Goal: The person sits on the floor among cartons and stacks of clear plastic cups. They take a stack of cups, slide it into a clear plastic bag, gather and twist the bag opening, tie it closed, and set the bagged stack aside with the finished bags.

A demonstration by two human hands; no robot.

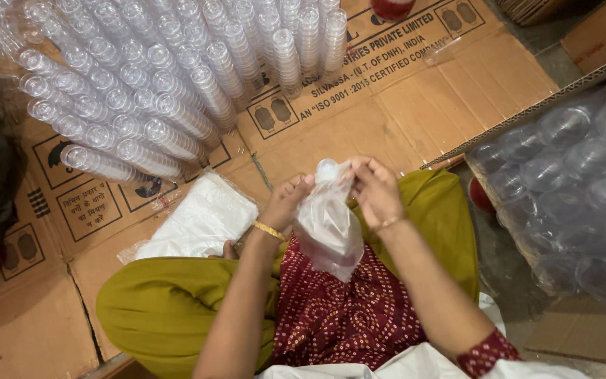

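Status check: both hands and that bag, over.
Left hand and right hand both gripping the clear bag at its top. Stack of cups inside. Nothing blocking.

A thin, see-through plastic bag (pixel 327 228) hangs over the seated person's lap, between the two raised forearms. It is whitish and crinkled, narrow at the top and swelling lower down, its bottom resting against the dark red patterned cloth. Inside it sits a stack of clear plastic cups (pixel 327 168); only the round top of the stack shows at the bag's open mouth, where the film is gathered and pulled up.
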